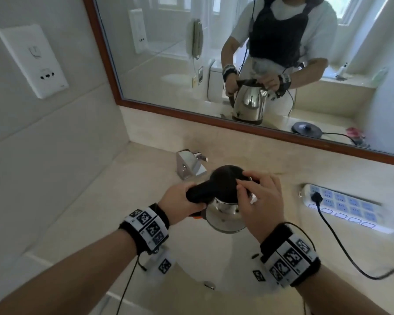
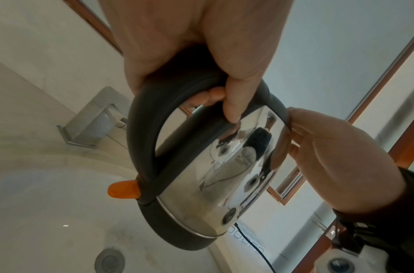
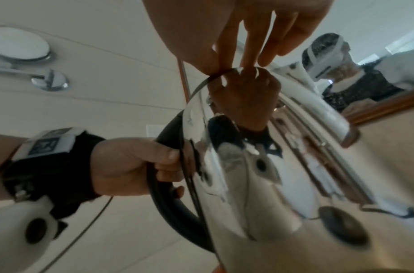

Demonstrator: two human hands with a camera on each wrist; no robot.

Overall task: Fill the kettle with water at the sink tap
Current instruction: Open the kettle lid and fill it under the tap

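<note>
A shiny steel kettle with a black lid and black handle hangs over the sink basin, just in front of the square chrome tap. My left hand grips the handle; the left wrist view shows its fingers curled round the handle above the kettle body and orange switch. My right hand pinches the lid's right edge. In the right wrist view its fingertips meet at the kettle's top rim. No water runs from the tap.
A white power strip with a black plug and cable lies on the counter to the right. A framed mirror runs behind the counter. A wall socket plate is at the left. The drain sits under the kettle.
</note>
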